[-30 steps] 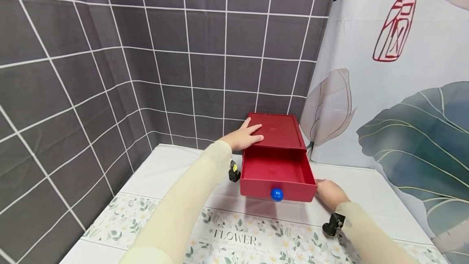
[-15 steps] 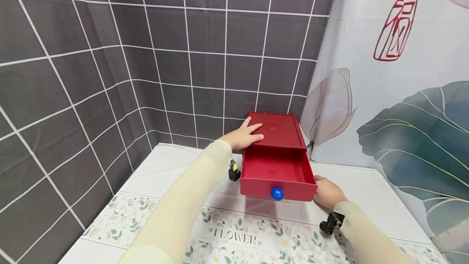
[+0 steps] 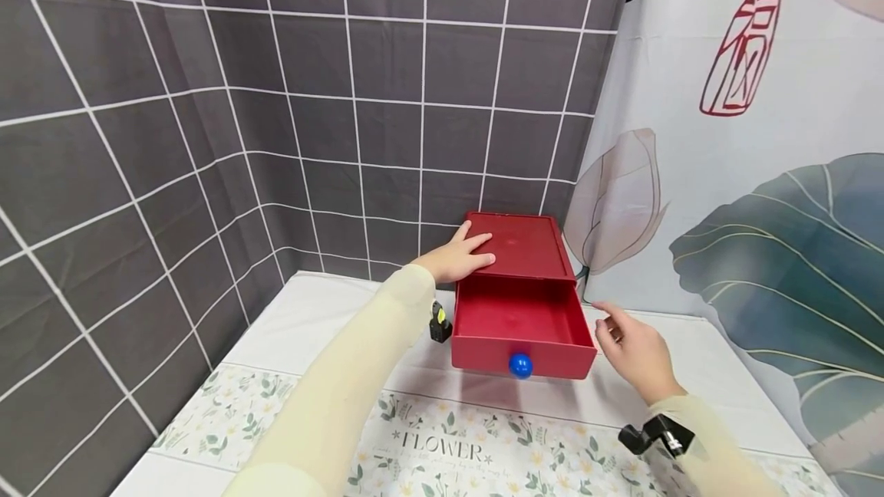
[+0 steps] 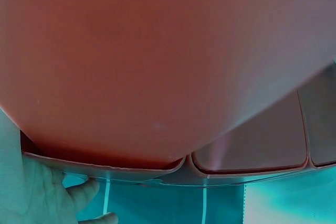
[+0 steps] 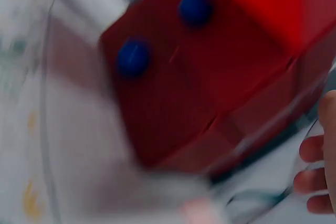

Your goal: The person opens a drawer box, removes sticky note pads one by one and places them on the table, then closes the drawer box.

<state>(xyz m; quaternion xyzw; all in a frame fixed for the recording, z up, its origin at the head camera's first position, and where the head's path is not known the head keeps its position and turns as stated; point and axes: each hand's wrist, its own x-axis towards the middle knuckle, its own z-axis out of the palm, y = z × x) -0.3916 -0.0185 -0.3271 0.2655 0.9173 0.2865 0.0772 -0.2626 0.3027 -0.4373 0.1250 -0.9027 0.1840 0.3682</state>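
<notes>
One red cabinet (image 3: 526, 248), beneath left hand (image 3: 452, 258)

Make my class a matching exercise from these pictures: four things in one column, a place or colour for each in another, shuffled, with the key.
1. Left hand
2. Right hand
3. Round knob
4. FLOWER lettering

A. Blue
B. On top of the red cabinet
C. Printed on the tablecloth
D. Beside the open drawer, holding nothing

Pairs: 1-B, 2-D, 3-A, 4-C
</notes>
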